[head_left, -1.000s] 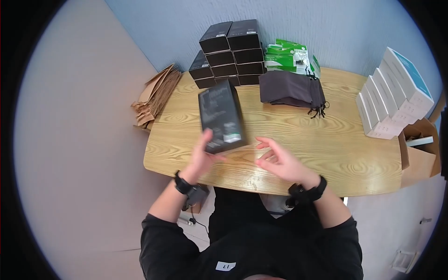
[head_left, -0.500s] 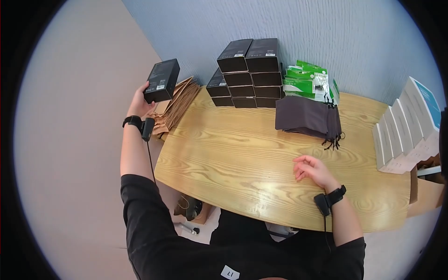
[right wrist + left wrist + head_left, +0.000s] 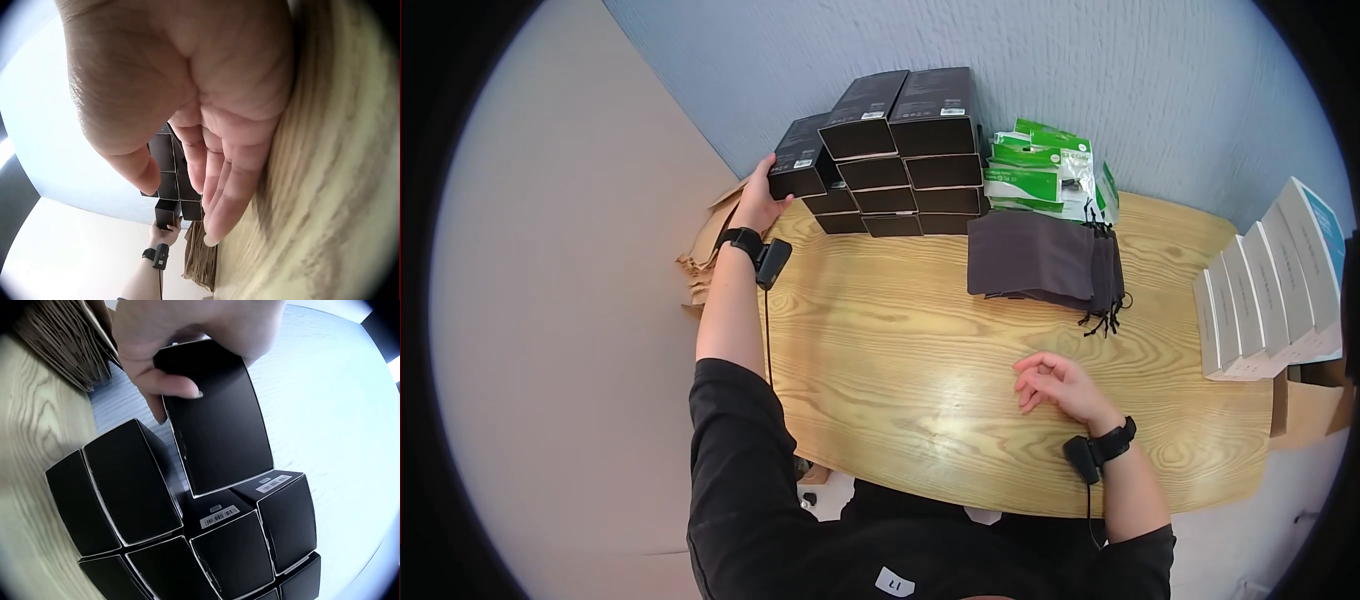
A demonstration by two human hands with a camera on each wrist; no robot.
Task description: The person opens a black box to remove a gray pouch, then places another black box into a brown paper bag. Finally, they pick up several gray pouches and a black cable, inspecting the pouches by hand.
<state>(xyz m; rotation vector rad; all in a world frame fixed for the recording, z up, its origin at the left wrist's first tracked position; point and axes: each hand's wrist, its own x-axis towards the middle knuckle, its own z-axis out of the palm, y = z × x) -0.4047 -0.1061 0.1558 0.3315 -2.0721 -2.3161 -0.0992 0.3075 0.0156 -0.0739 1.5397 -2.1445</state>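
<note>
At the left end of the stack, my left hand grips a black box by its near left side. Thumb and fingers clasp the end of this box in the left wrist view, where its far edge overlaps the neighbouring boxes. The stack of black boxes stands against the wall, with small white labels on some tops. My right hand rests low at the table's right half, fingers loosely bent, holding nothing. In the right wrist view its palm shows, with wood grain close beside it.
Dark drawstring pouches lie right of the stack, before green and white packets. White boxes stand in a row at the right edge, near an open cardboard box. Brown paper bags are at the left edge.
My left hand has carried the black box from the table's front out to the left, then right to the stack's left end. My right hand has shifted right and now stays nearly still.
</note>
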